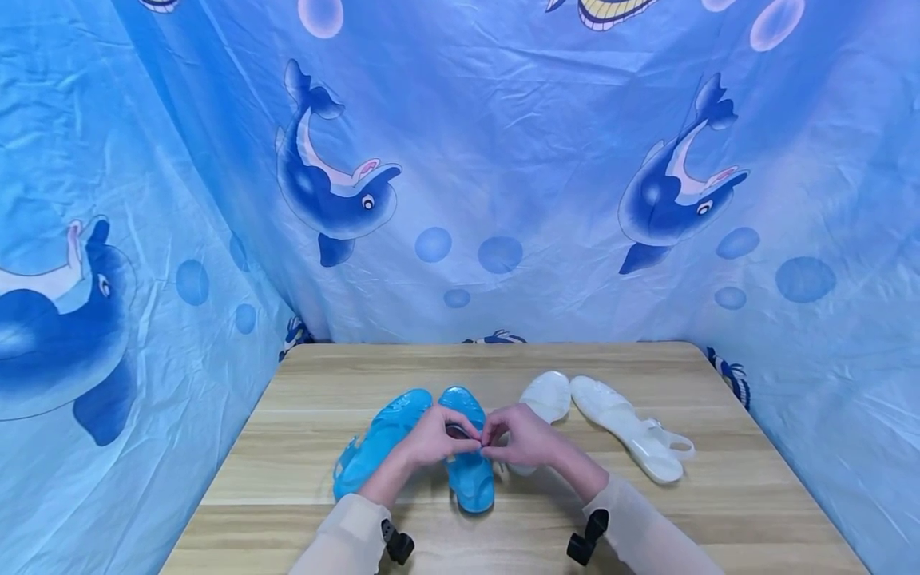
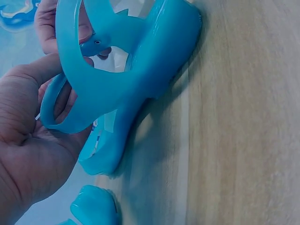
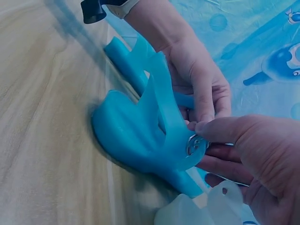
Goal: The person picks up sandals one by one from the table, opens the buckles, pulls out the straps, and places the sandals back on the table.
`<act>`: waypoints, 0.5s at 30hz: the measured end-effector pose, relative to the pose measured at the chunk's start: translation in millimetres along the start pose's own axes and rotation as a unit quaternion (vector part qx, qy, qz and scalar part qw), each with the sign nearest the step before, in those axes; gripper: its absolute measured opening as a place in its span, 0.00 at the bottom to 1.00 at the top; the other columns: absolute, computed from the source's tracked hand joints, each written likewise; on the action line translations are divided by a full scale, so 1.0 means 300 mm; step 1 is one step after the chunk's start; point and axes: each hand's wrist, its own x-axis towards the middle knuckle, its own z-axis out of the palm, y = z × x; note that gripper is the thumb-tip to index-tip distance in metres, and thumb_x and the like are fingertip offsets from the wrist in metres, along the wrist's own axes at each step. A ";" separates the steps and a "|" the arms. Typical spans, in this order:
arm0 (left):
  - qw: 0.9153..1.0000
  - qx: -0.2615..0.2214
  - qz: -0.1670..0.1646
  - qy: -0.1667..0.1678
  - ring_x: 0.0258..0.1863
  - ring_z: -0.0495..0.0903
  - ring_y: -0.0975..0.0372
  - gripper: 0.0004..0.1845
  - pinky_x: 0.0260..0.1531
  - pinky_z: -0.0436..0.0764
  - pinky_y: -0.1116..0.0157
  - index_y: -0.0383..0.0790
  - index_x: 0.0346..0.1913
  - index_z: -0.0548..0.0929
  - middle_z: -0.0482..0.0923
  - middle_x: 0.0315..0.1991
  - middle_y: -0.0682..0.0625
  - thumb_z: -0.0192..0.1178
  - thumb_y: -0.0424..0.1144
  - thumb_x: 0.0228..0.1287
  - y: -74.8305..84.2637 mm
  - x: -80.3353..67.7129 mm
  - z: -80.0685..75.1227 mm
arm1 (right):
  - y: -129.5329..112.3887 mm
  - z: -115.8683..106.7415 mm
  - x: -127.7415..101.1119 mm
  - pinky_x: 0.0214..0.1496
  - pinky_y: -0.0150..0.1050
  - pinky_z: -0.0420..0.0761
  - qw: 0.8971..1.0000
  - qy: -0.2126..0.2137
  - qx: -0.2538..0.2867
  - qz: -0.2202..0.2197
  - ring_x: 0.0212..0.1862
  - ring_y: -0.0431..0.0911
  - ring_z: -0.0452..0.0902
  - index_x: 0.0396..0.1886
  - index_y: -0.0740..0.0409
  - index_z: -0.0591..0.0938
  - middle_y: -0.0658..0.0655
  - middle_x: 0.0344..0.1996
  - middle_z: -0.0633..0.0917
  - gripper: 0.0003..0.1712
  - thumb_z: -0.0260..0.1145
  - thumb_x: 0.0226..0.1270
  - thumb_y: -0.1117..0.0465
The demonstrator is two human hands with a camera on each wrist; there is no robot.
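A translucent blue jelly sandal (image 1: 472, 484) stands on the table between my hands, its sole down and toe pointing away. My left hand (image 1: 433, 436) reaches in from the left and pinches the end of its ankle strap (image 2: 70, 51). From the other side my right hand (image 1: 525, 436) pinches the strap by the small metal buckle (image 3: 193, 144). Both sets of fingertips meet at the buckle, as the right wrist view shows. Part of the strap end is hidden behind the fingers.
The other blue sandal (image 1: 368, 457) lies to the left, partly behind my left forearm. A white sandal (image 1: 548, 394) sits partly under my right hand, and a second white sandal (image 1: 621, 423) lies right of it. A blue dolphin-print curtain (image 1: 517, 184) surrounds the wooden table (image 1: 273, 479).
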 end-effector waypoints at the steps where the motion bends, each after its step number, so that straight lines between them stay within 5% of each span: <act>1: 1.000 0.001 0.000 0.001 0.43 0.87 0.65 0.04 0.43 0.86 0.71 0.44 0.39 0.95 0.92 0.42 0.50 0.75 0.40 0.67 0.001 0.002 -0.002 | -0.004 -0.004 0.003 0.50 0.34 0.88 1.000 -0.002 -0.001 0.000 0.40 0.30 0.86 0.36 0.48 0.89 0.41 0.34 0.90 0.03 0.77 0.69 0.59; 15: 1.000 0.011 -0.008 0.019 0.39 0.87 0.67 0.04 0.39 0.86 0.70 0.49 0.38 0.96 0.93 0.38 0.55 0.76 0.44 0.66 -0.020 -0.010 -0.004 | -0.006 0.006 -0.007 0.47 0.33 0.88 1.000 0.007 0.014 0.027 0.38 0.31 0.86 0.38 0.46 0.89 0.42 0.34 0.90 0.04 0.77 0.68 0.58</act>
